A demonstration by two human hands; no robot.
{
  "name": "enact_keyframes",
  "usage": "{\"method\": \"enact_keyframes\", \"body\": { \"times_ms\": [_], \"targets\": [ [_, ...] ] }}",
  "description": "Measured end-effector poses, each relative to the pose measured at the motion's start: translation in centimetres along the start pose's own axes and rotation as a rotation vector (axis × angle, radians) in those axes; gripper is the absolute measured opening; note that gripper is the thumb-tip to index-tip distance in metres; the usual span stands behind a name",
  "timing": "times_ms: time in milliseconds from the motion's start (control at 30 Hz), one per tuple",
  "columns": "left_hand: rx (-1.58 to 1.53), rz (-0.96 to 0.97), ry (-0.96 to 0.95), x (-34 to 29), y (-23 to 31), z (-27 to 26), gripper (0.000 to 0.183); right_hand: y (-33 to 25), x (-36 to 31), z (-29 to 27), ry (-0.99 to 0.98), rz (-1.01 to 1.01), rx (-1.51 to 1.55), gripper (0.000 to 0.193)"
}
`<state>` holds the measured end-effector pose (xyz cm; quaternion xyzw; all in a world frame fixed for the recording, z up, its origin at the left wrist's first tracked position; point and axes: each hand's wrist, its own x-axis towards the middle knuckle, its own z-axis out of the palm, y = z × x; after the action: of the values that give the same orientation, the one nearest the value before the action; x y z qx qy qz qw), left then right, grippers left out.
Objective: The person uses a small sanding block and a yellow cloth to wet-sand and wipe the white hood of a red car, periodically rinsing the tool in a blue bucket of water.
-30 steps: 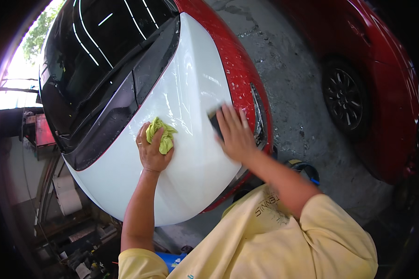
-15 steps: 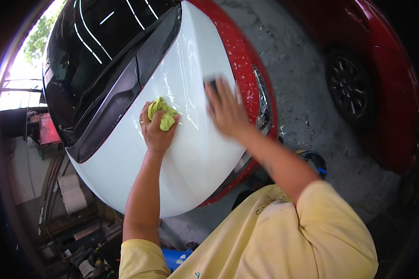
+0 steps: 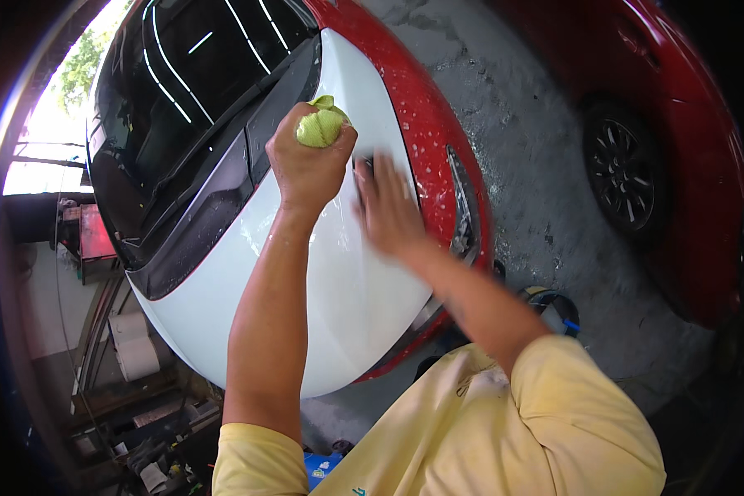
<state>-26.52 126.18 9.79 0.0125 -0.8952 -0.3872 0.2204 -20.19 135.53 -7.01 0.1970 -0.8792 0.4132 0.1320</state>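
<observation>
My left hand (image 3: pixel 310 165) is clenched around a crumpled yellow-green cloth (image 3: pixel 321 128), raised over the white hood (image 3: pixel 322 322) near the windshield base. My right hand (image 3: pixel 390 207), smeared by motion, lies on the hood's right part close to the red fender (image 3: pixel 428 140). Under its fingers shows the edge of a small dark block (image 3: pixel 365 164), mostly hidden, so its exact kind cannot be told. The hood looks wet, with shiny streaks and drops. Water spots also dot the red fender.
A black wiper cowl (image 3: pixel 198 198) and dark windshield (image 3: pixel 190 74) border the hood on the left. At right stands another red car (image 3: pixel 678 140) on a wet grey floor (image 3: pixel 521 165). A dark bucket (image 3: pixel 554 307) sits by my right arm. Clutter and a paper roll (image 3: pixel 134 347) are at lower left.
My left hand has lifted off the hood and moved up and to the right, now squeezing the cloth tightly. The right hand has shifted slightly toward the left hand with the dark block.
</observation>
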Motion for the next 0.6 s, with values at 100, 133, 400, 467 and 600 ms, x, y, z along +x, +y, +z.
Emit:
{"method": "enact_keyframes", "body": {
  "times_ms": [100,133,400,467,600],
  "targets": [
    [0.101,0.028,-0.008,2.4,1.9,-0.1,0.023,-2.8,-10.3,-2.1,-0.261,-0.088,-0.012,0.082],
    [0.094,0.027,-0.012,3.0,1.8,0.0,0.022,-2.4,-8.9,-2.2,-0.224,-0.071,-0.043,0.08],
    [0.098,0.089,-0.012,8.6,2.3,1.6,0.025,3.9,11.9,-0.8,0.018,0.092,-0.002,0.073],
    [0.165,0.047,0.039,9.4,1.9,0.8,0.025,1.6,3.0,-0.8,-0.103,-0.009,-0.029,0.08],
    [0.337,0.102,0.16,7.8,-3.6,0.0,0.03,-0.1,-2.0,-3.8,-0.321,-0.053,-0.102,0.081]
  ]
}}
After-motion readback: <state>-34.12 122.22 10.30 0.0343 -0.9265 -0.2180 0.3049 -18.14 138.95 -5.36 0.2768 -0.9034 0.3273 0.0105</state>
